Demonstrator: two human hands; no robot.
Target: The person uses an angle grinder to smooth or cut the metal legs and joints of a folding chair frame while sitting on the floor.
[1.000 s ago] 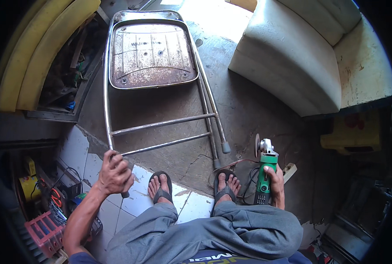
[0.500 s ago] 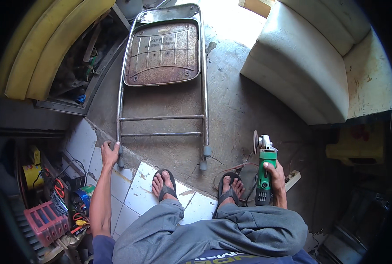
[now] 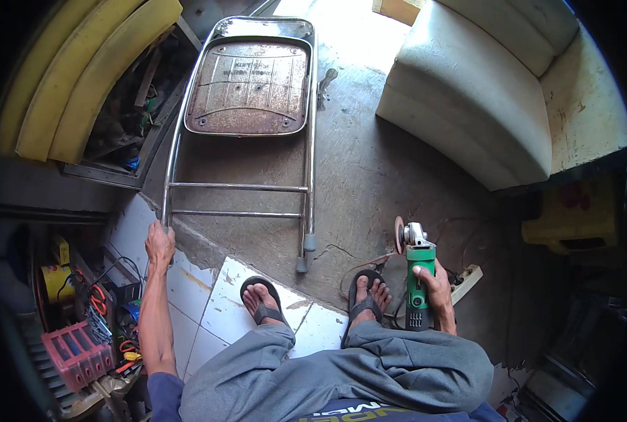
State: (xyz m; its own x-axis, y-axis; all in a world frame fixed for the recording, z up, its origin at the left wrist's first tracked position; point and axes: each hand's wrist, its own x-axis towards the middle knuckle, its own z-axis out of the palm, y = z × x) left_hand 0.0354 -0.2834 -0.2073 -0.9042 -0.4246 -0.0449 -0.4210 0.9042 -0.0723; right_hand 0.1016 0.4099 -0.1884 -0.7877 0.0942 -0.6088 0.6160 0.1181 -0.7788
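Note:
A folded metal chair frame (image 3: 310, 176) with a rusty seat pan (image 3: 246, 98) lies on the concrete floor. My left hand (image 3: 160, 246) is closed around the lower end of its left tube. My right hand (image 3: 434, 288) grips a green angle grinder (image 3: 417, 302), its disc (image 3: 399, 235) pointing up, right of the chair. My feet in black sandals (image 3: 260, 299) are between my hands.
A cream padded seat (image 3: 461, 84) stands at upper right, yellow pads (image 3: 102, 70) at upper left. At lower left are tools, cables and a pink organizer case (image 3: 74, 355). A power strip (image 3: 468, 274) lies beside the grinder, white broken tiles (image 3: 201, 316) underfoot.
The chair has straightened and its lower end has shifted left with my left hand, which now sits higher and further left. The grinder stays in my right hand, nearly in place.

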